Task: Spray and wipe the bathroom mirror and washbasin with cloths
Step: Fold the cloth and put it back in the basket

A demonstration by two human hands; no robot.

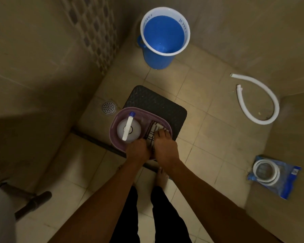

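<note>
A purple basket [116, 120] rests on a dark stool [158, 102] on the bathroom floor. Inside it on the left stands a white spray bottle [129, 128] with a blue nozzle tip. A striped cloth [154, 130] lies folded in the basket's right half. My left hand [137, 150] grips the basket's near rim, next to the cloth's near edge. My right hand [165, 146] lies on the cloth with its fingers closed over it. Neither mirror nor washbasin is in view.
A blue bucket [165, 37] with water stands in the far corner. A white hose [258, 100] curls on the floor at right, with a packaged hose [272, 174] nearer. A floor drain [109, 107] sits left of the stool. A dark pipe [32, 202] shows bottom left.
</note>
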